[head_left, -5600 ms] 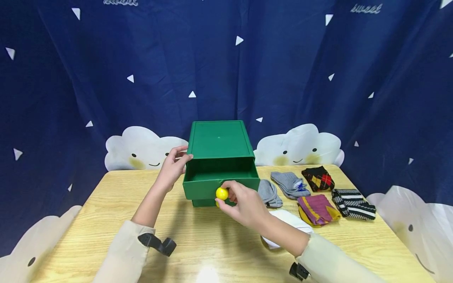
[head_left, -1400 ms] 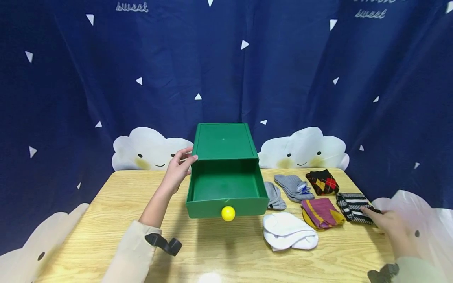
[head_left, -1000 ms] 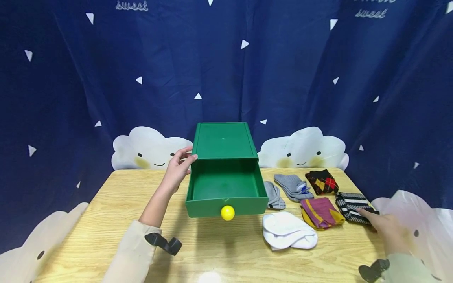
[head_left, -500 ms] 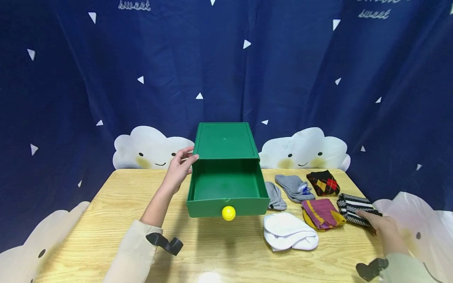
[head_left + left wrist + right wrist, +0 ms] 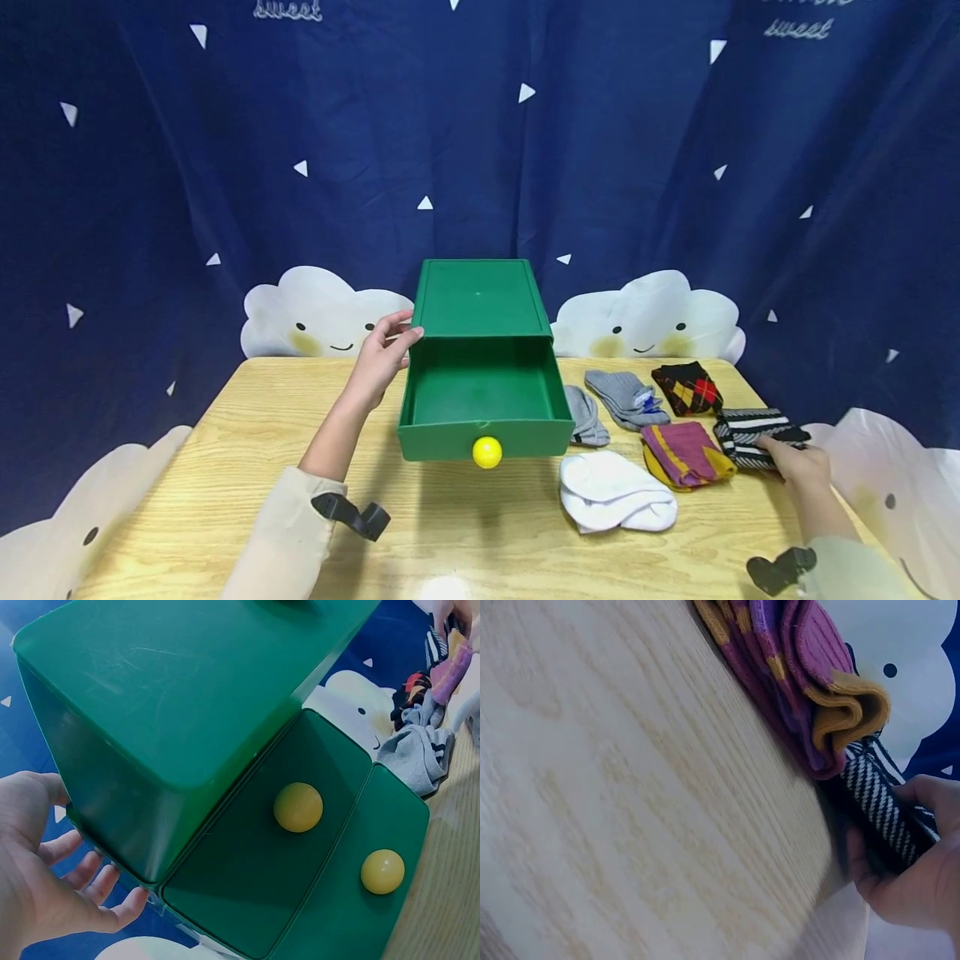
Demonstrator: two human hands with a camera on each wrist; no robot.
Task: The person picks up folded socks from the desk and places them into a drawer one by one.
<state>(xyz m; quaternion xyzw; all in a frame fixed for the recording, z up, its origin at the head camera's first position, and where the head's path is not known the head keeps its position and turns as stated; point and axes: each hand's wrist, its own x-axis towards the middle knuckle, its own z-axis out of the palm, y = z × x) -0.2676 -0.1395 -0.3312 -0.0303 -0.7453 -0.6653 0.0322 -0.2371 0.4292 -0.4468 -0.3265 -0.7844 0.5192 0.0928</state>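
A green drawer box (image 5: 480,296) stands mid-table with its upper drawer (image 5: 483,392) pulled out; a round yellow knob (image 5: 487,452) is on the drawer front. My left hand (image 5: 380,354) rests against the box's left side, thumb near the front edge. In the left wrist view, its fingertips touch the box's edge without wrapping round it. At the far right, my right hand (image 5: 801,468) grips the folded black-and-white striped socks (image 5: 750,433). The right wrist view shows thumb and fingers on either side of these socks (image 5: 881,806), right by the maroon-and-yellow socks (image 5: 817,682).
Folded white socks (image 5: 615,492) lie right of the drawer. Behind them are grey socks (image 5: 587,417), more grey socks with a blue patch (image 5: 626,398) and argyle socks (image 5: 686,387). A dark blue curtain (image 5: 480,150) hangs behind the wooden table (image 5: 247,433).
The right hand has left the yellow knob, with the upper drawer now pulled further out, and moved to the striped socks at the far right. The left hand stays at the box's side.
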